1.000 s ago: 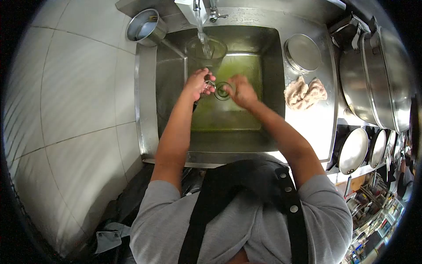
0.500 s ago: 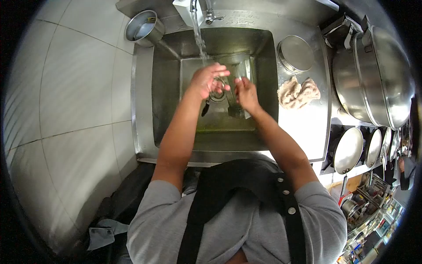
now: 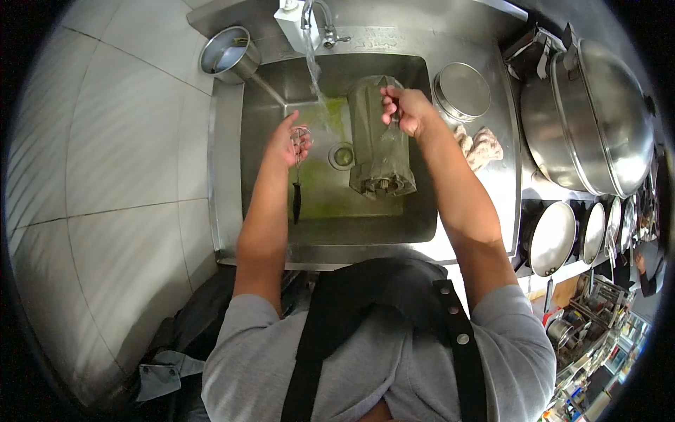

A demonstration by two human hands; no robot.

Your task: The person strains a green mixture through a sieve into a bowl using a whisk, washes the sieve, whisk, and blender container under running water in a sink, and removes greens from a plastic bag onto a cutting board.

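Observation:
My right hand (image 3: 408, 111) is closed on the handle of a clear, cloudy-looking blender jar (image 3: 373, 133). The jar is tilted over the right part of the sink, its base with the drive coupling toward me. On the left, my left hand (image 3: 288, 143) has its thumb raised and its fingers curled about the looped metal end of a black-handled utensil (image 3: 296, 202). That handle hangs down toward me; the exact kind of utensil cannot be made out. Water runs from the faucet (image 3: 307, 17) between my hands, and greenish water covers the bottom of the sink (image 3: 330, 228) around the drain (image 3: 342, 156).
A metal pot (image 3: 230, 55) stands at the sink's back left corner. To the right are a round metal sieve or tin (image 3: 462, 91) and a crumpled cloth (image 3: 485, 148). Farther right stand a large steel pot (image 3: 590, 119) and several pans (image 3: 552, 239). A white box (image 3: 292, 28) sits beside the faucet.
My hands have moved apart. The right has lifted the blender jar by its handle, tilting its base toward me. The left has drawn leftward with the black-handled utensil, uncovering the drain.

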